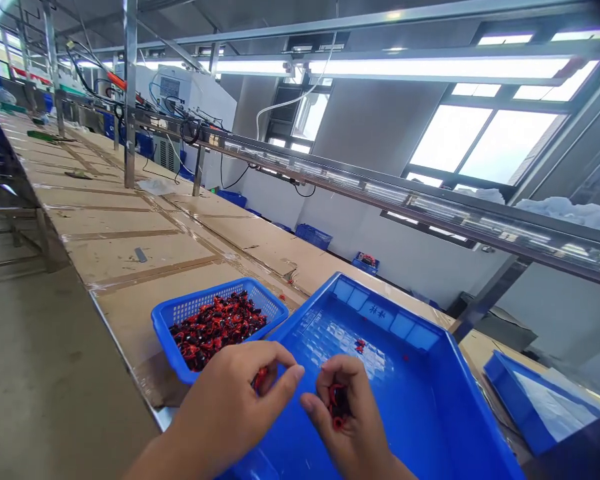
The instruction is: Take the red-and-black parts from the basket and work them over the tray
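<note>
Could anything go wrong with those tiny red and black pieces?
The small red-and-black parts in the right hand and left hand could slip through the fingers and scatter in the blue tray, where a few loose bits already lie. The heaped blue mesh basket sits near the bench edge, right beside the left hand, so a bump might tip it.

Cardboard-covered workbench [130, 233] w/ blue crate [535, 400], fluoro tubes [430, 67] overhead

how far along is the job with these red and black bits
Done: a few small red pieces lie in the large blue plastic tray. In hand: the left hand and right hand each hold red-and-black pieces. Left: a heaped pile in the blue mesh basket.
</note>
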A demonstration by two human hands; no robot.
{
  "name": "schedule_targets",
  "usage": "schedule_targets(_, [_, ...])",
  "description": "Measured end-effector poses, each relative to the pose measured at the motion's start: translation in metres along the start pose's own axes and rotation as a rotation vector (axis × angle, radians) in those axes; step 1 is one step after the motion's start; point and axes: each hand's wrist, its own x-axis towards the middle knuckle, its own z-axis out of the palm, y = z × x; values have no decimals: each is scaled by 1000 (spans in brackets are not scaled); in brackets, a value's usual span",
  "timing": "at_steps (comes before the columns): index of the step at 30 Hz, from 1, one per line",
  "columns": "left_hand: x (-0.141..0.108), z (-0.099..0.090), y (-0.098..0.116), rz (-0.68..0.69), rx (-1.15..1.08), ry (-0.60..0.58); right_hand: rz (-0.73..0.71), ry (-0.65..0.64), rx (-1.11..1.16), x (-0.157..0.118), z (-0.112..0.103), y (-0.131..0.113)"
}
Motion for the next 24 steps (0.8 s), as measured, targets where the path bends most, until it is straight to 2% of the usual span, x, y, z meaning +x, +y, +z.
schedule_targets(3, [-10,15,12,177,-107,80,5,-18,9,4,-6,-9])
schedule_targets(5, [-13,17,15,272,-122,122,-12,-29,-8,6,-9,-10])
schedule_targets(10, [-17,13,18,418,-7,95,-77,-7,-130,6,-12,6])
schedule_targets(14, [-18,22,14,430,58,90,-85,2,-181,3,-11,13])
schedule_targets(19, [-15,35,15,418,133,188,76,-24,-218,1,-6,1])
schedule_targets(24, [-10,39,21,447,162,177,170,-50,-213,1,-6,-6])
